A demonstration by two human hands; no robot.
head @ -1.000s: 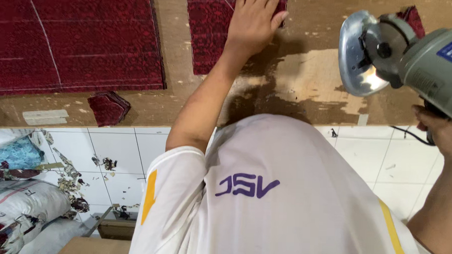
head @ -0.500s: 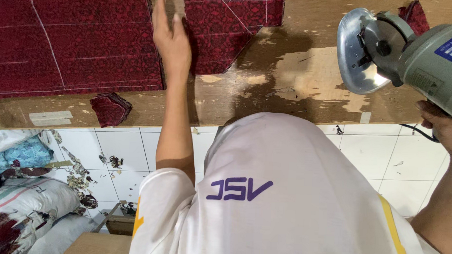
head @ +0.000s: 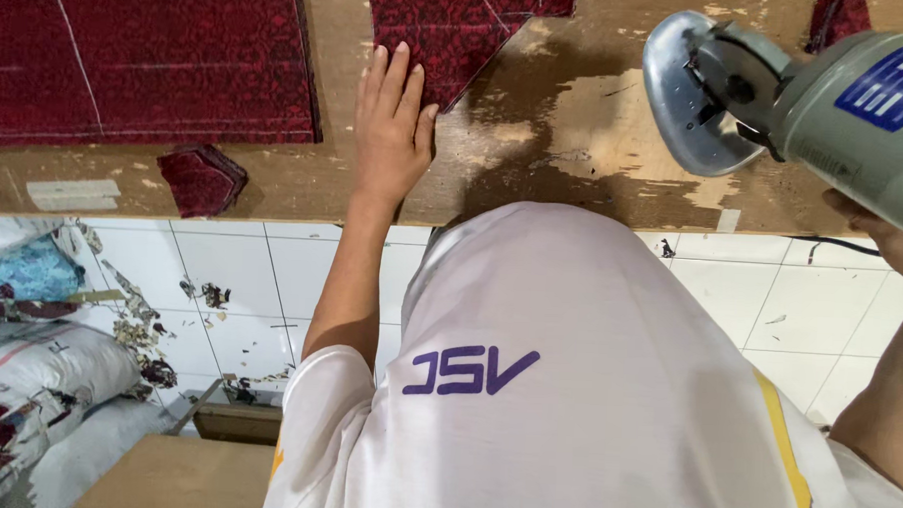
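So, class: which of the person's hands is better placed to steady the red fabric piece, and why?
Left. The left hand lies flat at the red fabric piece; the right hand holds the grey power cutter.

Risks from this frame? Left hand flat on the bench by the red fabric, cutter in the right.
1. The left hand lies flat at the edge of the red fabric piece; if the round-blade cutter runs along that edge, the fingers could be in its path.
2. The right hand holds the cutter raised above the wooden bench with the blade disc exposed; a slip may nick fabric or skin.
3. The black cord trails off the bench edge and might snag.
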